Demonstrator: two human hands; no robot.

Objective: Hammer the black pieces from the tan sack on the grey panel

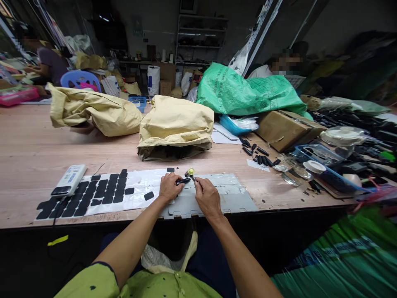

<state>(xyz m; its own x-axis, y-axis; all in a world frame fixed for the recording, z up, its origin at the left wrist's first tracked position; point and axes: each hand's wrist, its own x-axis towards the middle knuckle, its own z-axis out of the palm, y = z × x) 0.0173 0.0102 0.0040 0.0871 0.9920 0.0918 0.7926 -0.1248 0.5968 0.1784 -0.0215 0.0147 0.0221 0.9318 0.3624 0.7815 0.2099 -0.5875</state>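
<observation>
The person's left hand (170, 188) has a small black piece (183, 181) in its grip, with the fingers pinched close around it. The right hand (208, 198) has a tight grip too, wrapped around the dark handle of a little hammer (190, 172) with a round yellow head. The hammer's head is up near the black piece, just past the fingers. Both things are over a flat gray board (220, 192) at the near edge of the wooden surface (25, 165). To the left of the board there is a white sheet (136, 182) with rows of black squares (104, 190) that have round corners. A white box-shaped gadget (68, 181) sits at the far left end of the sheet, and a thin pointy stick (98, 169) lies just beside it. Behind the hands is a tan sack (176, 120) with its dark open end facing the person. Over to the right, more small black parts (263, 159) lie in a loose bunch in front of a brown cardboard box (283, 130). A big green bag (242, 91) lies behind that box.
</observation>
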